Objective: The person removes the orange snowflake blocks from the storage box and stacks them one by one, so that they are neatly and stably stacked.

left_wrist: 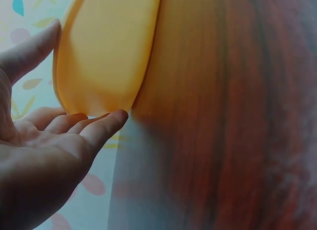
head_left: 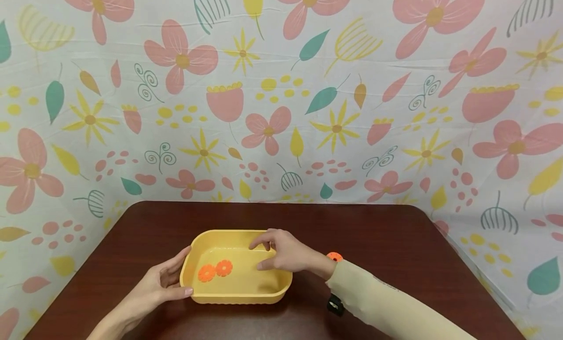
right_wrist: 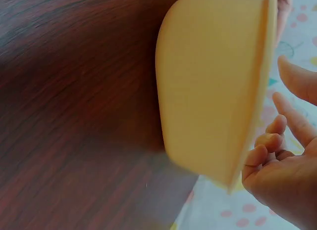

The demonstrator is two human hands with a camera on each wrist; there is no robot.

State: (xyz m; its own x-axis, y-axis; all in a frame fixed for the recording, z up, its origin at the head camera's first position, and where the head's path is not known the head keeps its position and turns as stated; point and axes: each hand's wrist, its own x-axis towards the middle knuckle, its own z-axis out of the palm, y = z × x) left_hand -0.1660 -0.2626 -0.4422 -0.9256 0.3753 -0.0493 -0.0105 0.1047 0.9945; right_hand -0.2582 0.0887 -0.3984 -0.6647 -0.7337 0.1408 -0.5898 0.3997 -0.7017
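Note:
A yellow rectangular tub (head_left: 246, 298) with rounded corners is at the middle of the table. Two orange flower-shaped pieces (head_left: 215, 270) lie side by side on its floor, towards the left. My left hand (head_left: 151, 286) holds the tub's left end, thumb at the near corner and fingers along the end wall; the left wrist view shows thumb and fingers at opposite sides of the tub (left_wrist: 106, 47). Over the tub's right half hovers my right hand (head_left: 288, 252), thumb and forefinger apart with nothing between them. In the right wrist view it is beside the tub's rim.
Another orange piece (head_left: 335, 256) shows on the table just behind my right wrist, partly hidden by the sleeve. A black strap (head_left: 335, 305) sits at that wrist. The dark wooden table (head_left: 387, 232) ends at a flower-printed cloth (head_left: 281, 95).

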